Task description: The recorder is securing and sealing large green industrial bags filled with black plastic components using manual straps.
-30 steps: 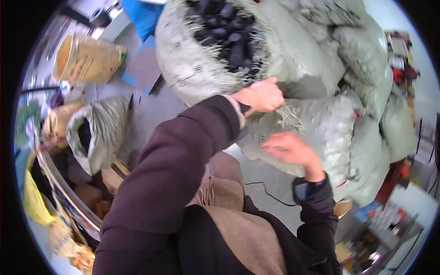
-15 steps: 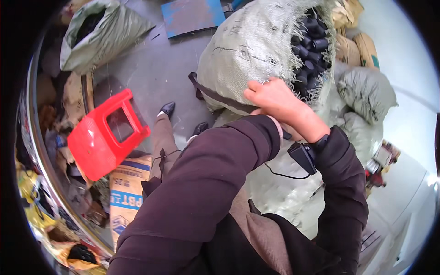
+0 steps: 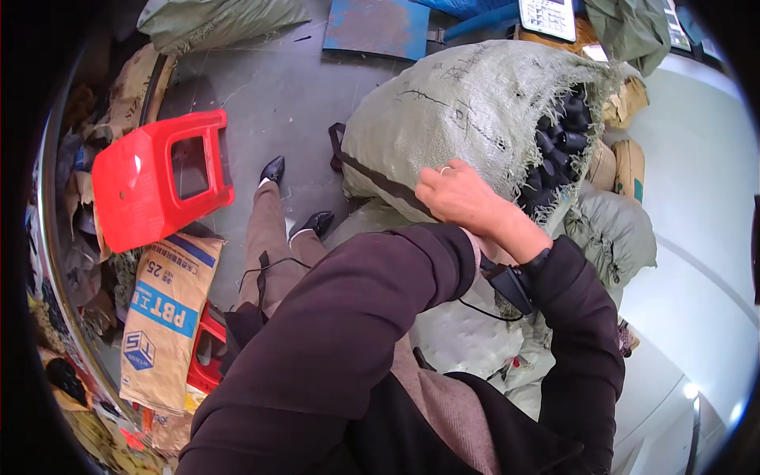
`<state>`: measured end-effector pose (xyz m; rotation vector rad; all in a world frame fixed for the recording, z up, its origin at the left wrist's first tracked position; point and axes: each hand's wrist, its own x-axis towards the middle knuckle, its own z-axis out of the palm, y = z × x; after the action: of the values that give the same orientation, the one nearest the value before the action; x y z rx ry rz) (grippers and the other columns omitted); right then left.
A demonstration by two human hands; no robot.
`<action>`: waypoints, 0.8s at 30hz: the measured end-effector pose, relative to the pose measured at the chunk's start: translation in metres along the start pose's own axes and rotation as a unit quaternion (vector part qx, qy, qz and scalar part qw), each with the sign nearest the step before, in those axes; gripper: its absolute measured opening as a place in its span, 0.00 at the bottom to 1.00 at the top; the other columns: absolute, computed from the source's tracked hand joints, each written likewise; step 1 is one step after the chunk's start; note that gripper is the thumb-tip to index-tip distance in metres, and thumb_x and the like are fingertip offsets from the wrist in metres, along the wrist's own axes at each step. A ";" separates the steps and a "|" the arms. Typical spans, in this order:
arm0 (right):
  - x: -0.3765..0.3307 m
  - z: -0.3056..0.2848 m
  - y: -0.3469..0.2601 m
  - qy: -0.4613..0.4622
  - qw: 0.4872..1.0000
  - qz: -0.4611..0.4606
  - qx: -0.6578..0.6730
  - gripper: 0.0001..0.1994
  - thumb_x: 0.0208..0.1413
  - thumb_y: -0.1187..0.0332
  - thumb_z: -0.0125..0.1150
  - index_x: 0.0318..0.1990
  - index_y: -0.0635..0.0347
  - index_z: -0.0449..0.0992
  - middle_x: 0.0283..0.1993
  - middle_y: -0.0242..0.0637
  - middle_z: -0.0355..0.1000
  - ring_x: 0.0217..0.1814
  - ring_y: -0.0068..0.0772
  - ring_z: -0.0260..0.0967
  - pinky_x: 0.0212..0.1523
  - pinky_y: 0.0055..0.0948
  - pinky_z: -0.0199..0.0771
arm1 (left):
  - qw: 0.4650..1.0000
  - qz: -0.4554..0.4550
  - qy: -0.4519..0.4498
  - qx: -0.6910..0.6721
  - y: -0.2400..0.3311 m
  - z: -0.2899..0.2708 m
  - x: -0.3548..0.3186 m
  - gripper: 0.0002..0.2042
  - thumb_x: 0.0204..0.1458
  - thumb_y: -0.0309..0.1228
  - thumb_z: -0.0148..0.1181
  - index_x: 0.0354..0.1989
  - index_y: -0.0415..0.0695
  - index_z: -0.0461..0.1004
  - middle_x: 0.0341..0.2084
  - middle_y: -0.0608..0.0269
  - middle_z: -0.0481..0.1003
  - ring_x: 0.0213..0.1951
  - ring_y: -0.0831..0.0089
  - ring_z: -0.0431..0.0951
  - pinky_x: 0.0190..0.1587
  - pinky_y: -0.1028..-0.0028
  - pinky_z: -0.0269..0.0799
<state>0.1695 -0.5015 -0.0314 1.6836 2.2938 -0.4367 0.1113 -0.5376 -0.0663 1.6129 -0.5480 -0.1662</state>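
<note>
The right hand (image 3: 467,196) has come over the left hand (image 3: 494,252), from which it stood apart a second ago, so both now seem to work one spot on the near side of the frayed woven sack (image 3: 443,119); the right's fingers curl in by the sack's dark strap (image 3: 380,181), the left's are hidden, and whether either grips I cannot tell; black plastic parts (image 3: 570,144) fill the sack's mouth, a red plastic stool (image 3: 141,190) to its left

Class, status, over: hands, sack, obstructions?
Right hand at dark strap on woven sack. Left hand mostly hidden. Sack open, black pieces showing. Red stool left, clear of hands.
</note>
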 end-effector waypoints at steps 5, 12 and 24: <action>0.004 -0.005 0.000 0.063 0.985 0.099 0.128 0.05 0.40 0.67 0.49 0.26 0.56 0.65 0.24 0.32 0.61 0.28 0.30 0.65 0.31 0.27 0.61 | 1.000 -0.004 0.018 -0.016 0.000 -0.002 0.004 0.10 0.35 0.29 0.54 0.30 0.44 0.71 0.29 0.58 0.71 0.35 0.65 0.69 0.36 0.70 0.63; 0.012 0.004 0.003 -0.023 0.999 -0.031 -0.026 0.06 0.34 0.67 0.52 0.24 0.53 0.67 0.27 0.31 0.60 0.35 0.30 0.61 0.34 0.29 0.57 | 0.998 0.002 0.037 -0.040 0.000 -0.008 0.010 0.10 0.36 0.28 0.54 0.30 0.44 0.71 0.29 0.56 0.71 0.35 0.64 0.70 0.36 0.69 0.64; 0.026 0.012 0.005 -0.083 0.994 -0.068 0.001 0.04 0.38 0.67 0.51 0.25 0.54 0.67 0.26 0.30 0.62 0.33 0.29 0.62 0.35 0.27 0.57 | 0.993 0.021 0.064 -0.099 0.000 -0.017 0.007 0.10 0.36 0.28 0.52 0.31 0.43 0.71 0.30 0.54 0.71 0.34 0.63 0.71 0.36 0.69 0.64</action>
<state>0.1667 -0.4820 -0.0533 1.4380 2.2929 -0.5860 0.1247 -0.5259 -0.0625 1.4076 -0.4519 -0.0825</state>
